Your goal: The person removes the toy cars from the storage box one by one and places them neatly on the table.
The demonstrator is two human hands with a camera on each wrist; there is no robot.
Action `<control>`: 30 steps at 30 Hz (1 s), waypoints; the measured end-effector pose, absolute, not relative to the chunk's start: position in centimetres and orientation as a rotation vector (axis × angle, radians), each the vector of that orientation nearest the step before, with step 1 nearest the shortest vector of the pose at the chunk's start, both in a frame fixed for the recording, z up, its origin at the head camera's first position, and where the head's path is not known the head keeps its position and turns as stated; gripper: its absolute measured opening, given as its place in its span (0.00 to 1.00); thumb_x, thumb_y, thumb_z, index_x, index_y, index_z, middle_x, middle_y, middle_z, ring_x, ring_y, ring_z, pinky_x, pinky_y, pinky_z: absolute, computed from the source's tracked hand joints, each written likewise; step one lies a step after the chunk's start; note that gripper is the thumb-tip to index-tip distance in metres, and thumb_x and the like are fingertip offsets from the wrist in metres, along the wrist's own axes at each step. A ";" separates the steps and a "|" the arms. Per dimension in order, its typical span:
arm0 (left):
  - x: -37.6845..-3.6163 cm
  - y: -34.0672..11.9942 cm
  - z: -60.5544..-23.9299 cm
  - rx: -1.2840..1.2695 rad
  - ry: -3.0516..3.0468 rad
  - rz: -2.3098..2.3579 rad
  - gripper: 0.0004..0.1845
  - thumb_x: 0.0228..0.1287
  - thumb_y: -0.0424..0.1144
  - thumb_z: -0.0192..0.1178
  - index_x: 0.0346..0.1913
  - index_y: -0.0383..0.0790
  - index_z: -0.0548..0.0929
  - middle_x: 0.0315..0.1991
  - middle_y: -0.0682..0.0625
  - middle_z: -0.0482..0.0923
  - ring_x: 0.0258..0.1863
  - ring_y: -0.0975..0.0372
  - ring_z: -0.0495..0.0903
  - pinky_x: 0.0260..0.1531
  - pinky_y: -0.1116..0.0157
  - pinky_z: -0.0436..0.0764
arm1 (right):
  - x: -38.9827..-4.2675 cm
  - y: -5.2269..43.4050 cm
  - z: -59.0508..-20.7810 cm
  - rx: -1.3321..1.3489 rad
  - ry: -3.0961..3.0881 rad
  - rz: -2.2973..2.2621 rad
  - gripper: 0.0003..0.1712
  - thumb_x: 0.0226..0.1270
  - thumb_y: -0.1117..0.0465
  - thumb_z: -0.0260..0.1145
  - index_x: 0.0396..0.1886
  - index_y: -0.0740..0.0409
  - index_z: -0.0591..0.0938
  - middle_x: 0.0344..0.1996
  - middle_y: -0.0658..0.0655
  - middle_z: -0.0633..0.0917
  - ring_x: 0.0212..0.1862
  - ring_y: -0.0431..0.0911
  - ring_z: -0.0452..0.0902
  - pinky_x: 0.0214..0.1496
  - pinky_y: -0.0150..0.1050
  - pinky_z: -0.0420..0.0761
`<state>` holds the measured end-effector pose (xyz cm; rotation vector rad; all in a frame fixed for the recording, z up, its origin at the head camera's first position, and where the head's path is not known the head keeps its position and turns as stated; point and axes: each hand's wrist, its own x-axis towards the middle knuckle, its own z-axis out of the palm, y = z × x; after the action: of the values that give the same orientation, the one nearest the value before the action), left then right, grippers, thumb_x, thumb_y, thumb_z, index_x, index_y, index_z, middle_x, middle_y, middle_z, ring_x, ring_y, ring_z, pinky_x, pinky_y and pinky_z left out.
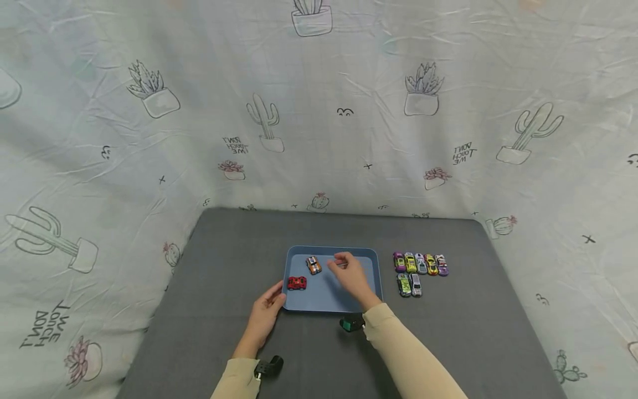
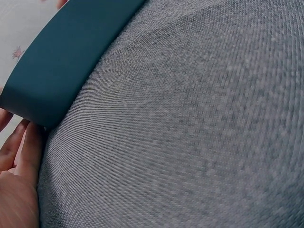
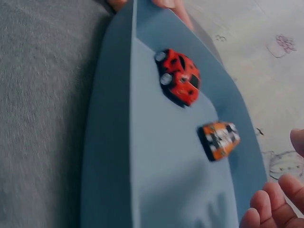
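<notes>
The left hand [image 1: 266,310] rests with straight fingers against the blue tray's [image 1: 333,303] near corner. The right hand [image 1: 351,272] hovers empty, fingers loosely curled, just beside the orange car [image 1: 313,265] lying in the tray: small, rigid, probably light and prone to rolling, best pinched across its sides.

Staged recording booth: cactus-print sheet backdrop [image 1: 349,111], grey table [image 1: 224,332].

Head camera looks down on the table [image 1: 224,332] from above; both wrist cameras sit close, low beside the tray [image 1: 377,277], the part all views share.
</notes>
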<state>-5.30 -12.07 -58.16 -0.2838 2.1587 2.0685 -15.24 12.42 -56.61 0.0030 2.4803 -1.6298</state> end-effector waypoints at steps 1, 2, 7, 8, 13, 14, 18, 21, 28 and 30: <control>-5.2 -12.0 -57.8 -0.279 2.168 2.059 0.25 0.72 0.34 0.55 0.69 0.35 0.68 0.64 0.37 0.69 0.63 0.50 0.70 0.54 0.69 0.74 | -15.2 12.0 -56.7 0.000 2.476 -1.614 0.28 0.66 0.45 0.65 0.56 0.59 0.78 0.42 0.52 0.81 0.42 0.45 0.76 0.37 0.41 0.78; -5.2 -12.0 -57.5 -0.278 2.172 2.054 0.25 0.72 0.34 0.55 0.69 0.35 0.68 0.64 0.36 0.69 0.63 0.49 0.70 0.54 0.69 0.74 | -15.2 11.7 -56.7 -0.005 2.475 -1.594 0.28 0.66 0.45 0.65 0.57 0.59 0.78 0.42 0.53 0.81 0.41 0.45 0.76 0.37 0.41 0.78; -5.1 -12.0 -57.2 -0.272 2.170 2.055 0.25 0.72 0.35 0.55 0.69 0.35 0.68 0.64 0.37 0.70 0.63 0.50 0.70 0.53 0.71 0.74 | -15.3 9.8 -57.1 -0.030 2.470 -1.533 0.26 0.67 0.48 0.66 0.57 0.60 0.77 0.43 0.54 0.80 0.40 0.45 0.76 0.34 0.40 0.78; -5.2 -12.0 -57.2 -0.273 2.165 2.061 0.25 0.72 0.35 0.55 0.69 0.35 0.68 0.64 0.37 0.70 0.63 0.50 0.70 0.53 0.71 0.74 | -15.4 9.4 -57.2 -0.037 2.473 -1.524 0.25 0.67 0.50 0.66 0.57 0.60 0.77 0.42 0.55 0.80 0.39 0.45 0.76 0.34 0.39 0.78; -5.4 -12.2 -58.3 -0.291 2.158 2.088 0.25 0.71 0.36 0.57 0.69 0.36 0.69 0.63 0.37 0.71 0.62 0.50 0.71 0.52 0.71 0.74 | -15.5 7.8 -57.6 -0.087 2.493 -1.523 0.24 0.65 0.53 0.68 0.55 0.63 0.77 0.40 0.56 0.80 0.36 0.44 0.75 0.35 0.39 0.78; -5.4 -12.2 -58.8 -0.293 2.153 2.092 0.25 0.71 0.37 0.57 0.69 0.37 0.69 0.63 0.37 0.71 0.62 0.51 0.71 0.52 0.71 0.74 | -15.5 7.6 -57.6 -0.090 2.498 -1.526 0.24 0.65 0.54 0.69 0.55 0.64 0.77 0.41 0.57 0.80 0.37 0.44 0.75 0.36 0.40 0.78; -5.6 -12.2 -60.2 -0.291 2.177 2.089 0.25 0.71 0.39 0.57 0.69 0.40 0.70 0.63 0.38 0.71 0.61 0.51 0.72 0.53 0.70 0.75 | -15.4 6.8 -57.8 -0.066 2.551 -1.509 0.25 0.63 0.56 0.70 0.55 0.65 0.77 0.45 0.61 0.78 0.42 0.48 0.74 0.42 0.44 0.77; -5.7 -12.1 -60.7 -0.303 2.197 2.091 0.25 0.70 0.41 0.59 0.68 0.42 0.72 0.62 0.40 0.73 0.60 0.52 0.73 0.53 0.68 0.75 | -15.4 6.6 -58.2 -0.039 2.572 -1.486 0.27 0.62 0.57 0.71 0.57 0.66 0.75 0.48 0.62 0.76 0.45 0.50 0.73 0.45 0.46 0.77; -5.7 -11.9 -60.9 -0.303 2.222 2.129 0.24 0.69 0.39 0.60 0.66 0.39 0.74 0.60 0.39 0.75 0.58 0.53 0.75 0.50 0.71 0.76 | -15.6 7.0 -59.3 -0.067 2.524 -1.556 0.25 0.60 0.61 0.72 0.52 0.71 0.77 0.43 0.62 0.77 0.43 0.50 0.73 0.45 0.45 0.77; -5.6 -11.9 -60.9 -0.289 2.234 2.125 0.24 0.69 0.39 0.60 0.66 0.38 0.73 0.59 0.38 0.75 0.58 0.52 0.75 0.49 0.72 0.76 | -15.7 7.1 -59.5 -0.066 2.513 -1.567 0.24 0.60 0.61 0.73 0.50 0.71 0.77 0.41 0.62 0.77 0.41 0.49 0.72 0.44 0.44 0.76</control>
<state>-5.62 -11.92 -60.93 -0.2892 2.2344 2.1248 -15.73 7.10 -59.53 -0.0664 2.5134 -1.5674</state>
